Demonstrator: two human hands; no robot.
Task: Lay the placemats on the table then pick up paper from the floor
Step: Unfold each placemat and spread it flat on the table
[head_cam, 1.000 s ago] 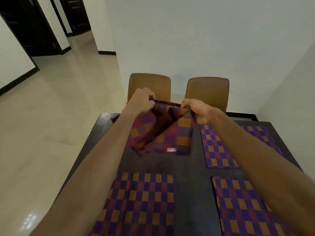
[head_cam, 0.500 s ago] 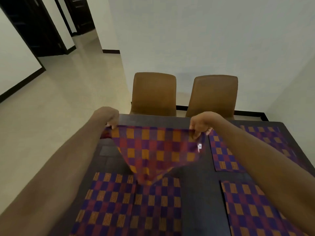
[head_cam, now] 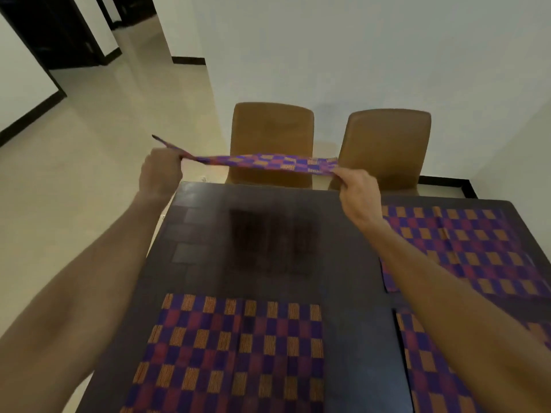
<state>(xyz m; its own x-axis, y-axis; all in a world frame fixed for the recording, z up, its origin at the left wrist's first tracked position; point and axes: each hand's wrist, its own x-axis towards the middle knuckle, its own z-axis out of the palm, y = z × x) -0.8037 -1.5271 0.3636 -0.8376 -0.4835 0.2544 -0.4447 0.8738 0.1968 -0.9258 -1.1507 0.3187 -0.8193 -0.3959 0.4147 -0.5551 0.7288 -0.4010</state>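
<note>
At the table point(head_cam: 351, 278)'s near edge, a near left placemat point(head_cam: 238, 353) and a near right placemat point(head_cam: 429, 383) are laid flat; a far right placemat point(head_cam: 477, 242) is laid beyond. The far left corner is left bare. Above the far edge a fourth placemat point(head_cam: 268, 162) is stretched level, its ends pinched by the left hand point(head_cam: 159, 174) and the right hand point(head_cam: 359, 195). If lowered unevenly, it could be laid askew or left overhanging that edge

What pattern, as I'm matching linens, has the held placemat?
The held placemat shows purple, red and orange checks; head view.
</note>
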